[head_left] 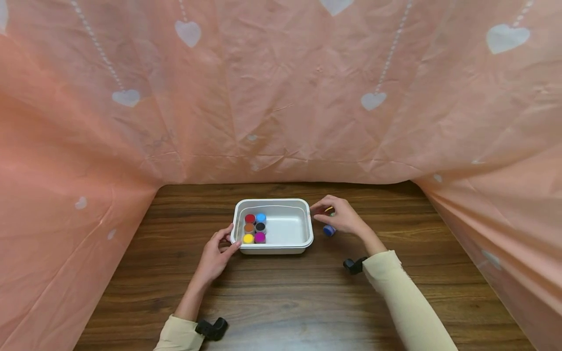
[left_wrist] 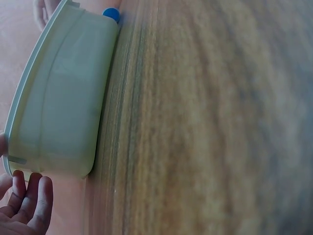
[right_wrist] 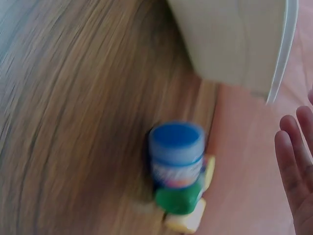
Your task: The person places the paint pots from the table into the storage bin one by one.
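Note:
A white tray (head_left: 285,249) holds several small paint jars at its left end, with red, light blue, brown, black, yellow and purple tops. My left hand (head_left: 214,256) grips the tray's front left corner, thumb at the front rim and fingers at the side; the left wrist view shows its fingers (left_wrist: 30,203) against the tray end. To the right of the tray, my right hand (head_left: 340,214) is above a few loose jars, its fingertips near the right rim. In the right wrist view its fingers (right_wrist: 296,156) are extended, and nothing shows in them.
A jar with a blue lid (right_wrist: 177,137) stands on the wooden table (head_left: 281,302) right of the tray, with green and yellow pieces beside it, blurred. A pink curtain (head_left: 281,122) with white hearts hangs behind and at both sides.

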A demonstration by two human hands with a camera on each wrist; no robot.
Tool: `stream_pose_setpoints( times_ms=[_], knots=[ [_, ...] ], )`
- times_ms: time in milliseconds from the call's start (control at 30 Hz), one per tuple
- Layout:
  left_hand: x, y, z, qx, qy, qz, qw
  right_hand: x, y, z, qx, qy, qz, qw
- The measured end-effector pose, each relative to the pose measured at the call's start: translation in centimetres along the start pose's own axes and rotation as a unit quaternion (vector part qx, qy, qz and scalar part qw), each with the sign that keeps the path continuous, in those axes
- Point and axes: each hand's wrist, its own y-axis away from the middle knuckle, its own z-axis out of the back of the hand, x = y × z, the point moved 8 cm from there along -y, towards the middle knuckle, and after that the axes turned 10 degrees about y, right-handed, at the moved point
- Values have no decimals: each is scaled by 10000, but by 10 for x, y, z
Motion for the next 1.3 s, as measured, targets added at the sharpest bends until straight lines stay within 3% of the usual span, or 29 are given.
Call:
stream_pose_setpoints(
  times_ms=[333,667,867,1033,1300],
  knots=[
    [2,-1,-1,48,41,65,10000,-47,18,3,135,174,-672,9975],
    [0,0,0,58,14,58,10000,-67,32,-13,644,180,-1068,9920],
    [2,-1,-1,59,14,85,9999,-71,34,-20,795,224,-985,9917],
    [3,-1,-1,63,51,115,9999,-69,34,-23,773,317,-685,9941],
    [3,-1,-1,41,9,126,9999,-61,29,-30,767,906,-236,9926]
  ],
)
